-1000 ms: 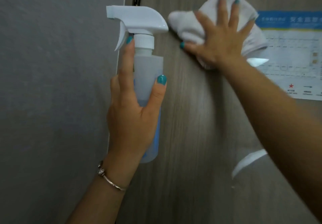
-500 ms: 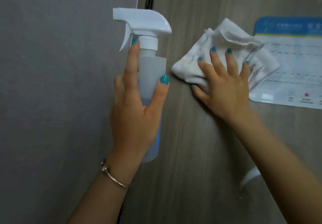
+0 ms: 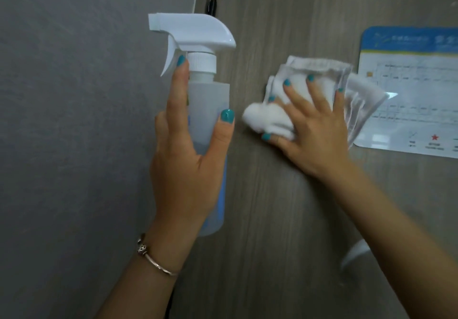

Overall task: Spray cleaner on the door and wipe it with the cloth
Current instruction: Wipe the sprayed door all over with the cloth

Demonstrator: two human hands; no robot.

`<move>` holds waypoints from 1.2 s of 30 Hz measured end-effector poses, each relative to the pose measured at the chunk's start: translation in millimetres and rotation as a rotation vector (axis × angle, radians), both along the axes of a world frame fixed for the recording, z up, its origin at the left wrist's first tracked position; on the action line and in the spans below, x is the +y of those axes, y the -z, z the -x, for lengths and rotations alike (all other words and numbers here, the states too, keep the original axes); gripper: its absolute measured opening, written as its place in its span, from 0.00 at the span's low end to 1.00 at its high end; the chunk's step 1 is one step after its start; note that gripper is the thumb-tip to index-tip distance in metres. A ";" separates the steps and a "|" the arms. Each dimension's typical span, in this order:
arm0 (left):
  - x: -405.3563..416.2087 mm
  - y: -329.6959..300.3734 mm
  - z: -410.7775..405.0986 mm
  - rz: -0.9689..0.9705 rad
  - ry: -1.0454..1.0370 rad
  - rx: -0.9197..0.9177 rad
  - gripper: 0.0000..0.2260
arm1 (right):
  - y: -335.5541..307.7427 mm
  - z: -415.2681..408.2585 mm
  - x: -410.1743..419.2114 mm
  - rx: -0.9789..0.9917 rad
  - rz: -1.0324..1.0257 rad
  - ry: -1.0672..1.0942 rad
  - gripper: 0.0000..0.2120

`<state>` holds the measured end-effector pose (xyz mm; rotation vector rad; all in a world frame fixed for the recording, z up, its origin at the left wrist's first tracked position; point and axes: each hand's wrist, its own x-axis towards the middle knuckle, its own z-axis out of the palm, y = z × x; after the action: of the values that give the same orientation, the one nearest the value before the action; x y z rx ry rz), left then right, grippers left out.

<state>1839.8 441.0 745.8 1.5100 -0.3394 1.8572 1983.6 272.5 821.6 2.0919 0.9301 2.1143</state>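
Right hand [image 3: 319, 130] presses the bunched cloth [image 3: 297, 100] flat on the door [image 3: 285, 207], beside the sign [image 3: 409, 95]; left hand [image 3: 183, 160] grips the spray bottle [image 3: 205, 110]. Best to keep the palm pressing evenly with overlapping strokes, off the sign

Left hand [image 3: 184, 160] is up and upright, seen from the back, wrapped around the spray bottle [image 3: 209, 120]: thumb pressed on the bottle's right side, index finger stretched straight up its left side with the tip just under the trigger. The left forearm rises from below the bottle, a thin bracelet [image 3: 153, 259] on the wrist. Right hand [image 3: 314, 130], just right of the bottle, lies flat with fingers spread wide and pointing up, palm pressing the cloth [image 3: 267, 118]. Its forearm runs down and away to the bottle's lower right.
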 end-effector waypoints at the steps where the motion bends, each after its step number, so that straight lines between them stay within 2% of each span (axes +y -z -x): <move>1: 0.5 1.8 2.0 0.002 -0.005 0.006 0.30 | 22.7 -1.0 -1.5 -0.003 0.045 0.000 0.35; 4: 1.7 7.3 7.7 -0.010 -0.012 0.020 0.30 | 73.2 -1.6 -10.7 -0.030 0.195 -0.001 0.32; 7: 0.2 8.4 12.7 -0.031 -0.009 0.033 0.30 | 59.8 -3.7 -21.2 -0.035 0.284 0.057 0.31; 14: 2.4 -1.9 8.2 -0.012 -0.002 0.009 0.30 | -98.1 2.6 -6.0 0.055 -0.014 0.061 0.36; 17: 6.6 0.8 7.6 0.003 0.005 0.008 0.30 | -117.5 6.1 12.3 0.074 -0.167 0.008 0.35; 20: 10.4 4.7 10.2 0.020 -0.017 0.022 0.30 | -70.4 6.8 21.2 0.059 -0.119 -0.020 0.35; 25: 12.1 8.6 18.2 0.032 -0.017 0.016 0.29 | 69.5 1.7 27.3 -0.004 0.138 -0.035 0.32; 27: 12.7 10.2 21.9 0.001 -0.023 0.007 0.30 | 80.0 0.8 25.5 -0.023 0.239 -0.044 0.30; 30: 16.1 10.2 24.5 -0.016 -0.062 -0.001 0.30 | 29.0 0.5 35.9 -0.029 0.232 -0.011 0.30; 36: 21.4 5.2 21.2 0.026 -0.089 -0.013 0.30 | -121.9 12.6 100.5 0.091 0.017 0.013 0.33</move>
<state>1818.6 462.4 740.6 1.5186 -0.2567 1.9341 1970.9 373.0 943.6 2.1969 0.9366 2.0128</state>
